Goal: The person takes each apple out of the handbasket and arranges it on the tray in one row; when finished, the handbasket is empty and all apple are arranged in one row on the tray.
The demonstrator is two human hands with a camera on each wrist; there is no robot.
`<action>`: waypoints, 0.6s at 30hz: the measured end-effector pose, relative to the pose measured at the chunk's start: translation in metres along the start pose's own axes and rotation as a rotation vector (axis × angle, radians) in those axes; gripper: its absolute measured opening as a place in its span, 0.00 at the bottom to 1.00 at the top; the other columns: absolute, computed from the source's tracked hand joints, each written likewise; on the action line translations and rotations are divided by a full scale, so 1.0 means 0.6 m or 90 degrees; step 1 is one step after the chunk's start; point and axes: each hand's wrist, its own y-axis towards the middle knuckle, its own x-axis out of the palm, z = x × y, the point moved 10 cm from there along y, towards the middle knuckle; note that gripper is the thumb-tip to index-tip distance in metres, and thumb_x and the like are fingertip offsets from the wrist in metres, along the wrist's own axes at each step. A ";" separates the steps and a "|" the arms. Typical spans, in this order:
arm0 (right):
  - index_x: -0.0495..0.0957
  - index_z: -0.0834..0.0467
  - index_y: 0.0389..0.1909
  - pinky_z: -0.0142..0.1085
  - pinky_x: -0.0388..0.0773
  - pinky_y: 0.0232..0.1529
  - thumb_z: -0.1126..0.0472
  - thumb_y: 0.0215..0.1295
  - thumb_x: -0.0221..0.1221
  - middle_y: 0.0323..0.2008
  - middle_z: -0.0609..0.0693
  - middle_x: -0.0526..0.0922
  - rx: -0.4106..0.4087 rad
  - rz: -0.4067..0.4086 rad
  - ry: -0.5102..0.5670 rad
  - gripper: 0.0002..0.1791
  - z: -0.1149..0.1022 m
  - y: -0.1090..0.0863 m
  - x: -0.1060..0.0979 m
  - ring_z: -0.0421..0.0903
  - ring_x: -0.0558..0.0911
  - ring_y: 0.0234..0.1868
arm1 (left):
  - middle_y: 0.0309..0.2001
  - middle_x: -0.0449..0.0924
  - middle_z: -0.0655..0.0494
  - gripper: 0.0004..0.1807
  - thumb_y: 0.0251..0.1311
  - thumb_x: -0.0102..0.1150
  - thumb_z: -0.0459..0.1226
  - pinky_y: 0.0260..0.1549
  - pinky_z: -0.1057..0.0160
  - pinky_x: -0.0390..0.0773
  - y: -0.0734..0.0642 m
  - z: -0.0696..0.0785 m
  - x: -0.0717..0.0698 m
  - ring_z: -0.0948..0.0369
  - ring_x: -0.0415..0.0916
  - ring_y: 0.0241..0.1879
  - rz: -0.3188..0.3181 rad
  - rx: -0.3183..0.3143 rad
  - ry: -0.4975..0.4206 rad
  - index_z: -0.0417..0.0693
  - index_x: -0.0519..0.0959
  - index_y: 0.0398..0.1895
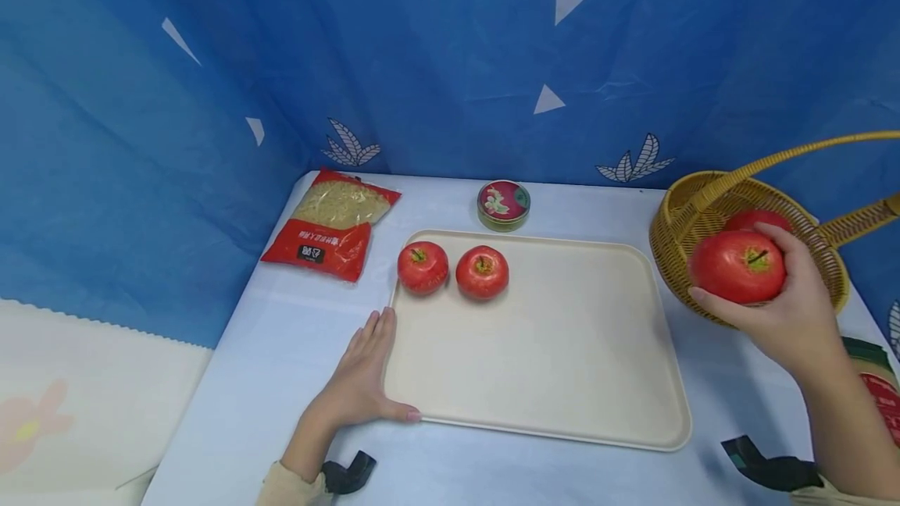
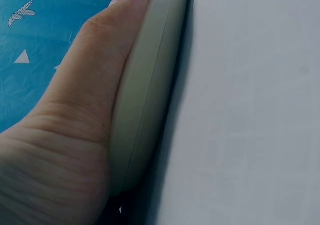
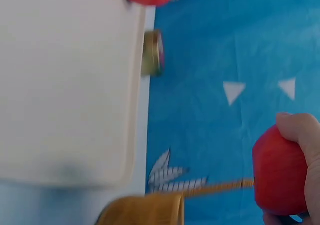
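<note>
A red apple [image 1: 738, 265] is gripped by my right hand [image 1: 801, 311], held above the near part of a wicker basket [image 1: 668, 233]. Behind it another red apple [image 1: 758, 219] lies inside the basket, partly hidden. My left hand [image 1: 362, 377] rests against the lower left corner of a cream tray [image 1: 562, 358], thumb along the near edge and fingers along the left side. In the left wrist view the thumb [image 2: 90, 70] lies on the tray's rim [image 2: 145, 100]. Two red apples, one at the left edge [image 1: 423, 267] and one beside it [image 1: 482, 272], sit on the tray.
A red and clear bag of yellowish food [image 1: 330, 225] lies at the back left. Behind the tray stands a small round tin [image 1: 503, 205]. A jar-like container with a red label [image 1: 879, 389] is partly visible at the right edge. Blue cloth [image 1: 450, 61] hangs behind the table.
</note>
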 end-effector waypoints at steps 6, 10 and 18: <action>0.53 0.48 0.76 0.10 0.64 0.33 0.62 0.41 0.80 0.69 0.60 0.63 -0.069 -0.061 0.004 0.61 -0.052 0.002 0.044 0.62 0.61 0.66 | 0.82 0.33 0.53 0.85 0.23 0.74 0.72 0.77 0.42 0.38 0.000 0.001 -0.001 0.52 0.27 0.81 0.002 0.003 0.000 0.53 0.32 0.80; 0.54 0.54 0.74 0.15 0.69 0.35 0.59 0.40 0.80 0.67 0.60 0.66 -0.088 -0.102 0.011 0.60 -0.072 0.006 0.083 0.62 0.65 0.64 | 0.82 0.32 0.52 0.85 0.23 0.74 0.73 0.77 0.41 0.37 0.000 0.001 -0.002 0.50 0.27 0.81 0.005 0.006 0.006 0.52 0.32 0.80; 0.56 0.58 0.72 0.63 0.82 0.43 0.57 0.44 0.79 0.65 0.62 0.66 -0.121 -0.187 0.037 0.56 -0.105 0.011 0.165 0.64 0.67 0.63 | 0.82 0.33 0.52 0.84 0.24 0.74 0.72 0.77 0.42 0.37 0.001 0.000 -0.001 0.51 0.27 0.81 0.003 0.001 0.008 0.51 0.32 0.80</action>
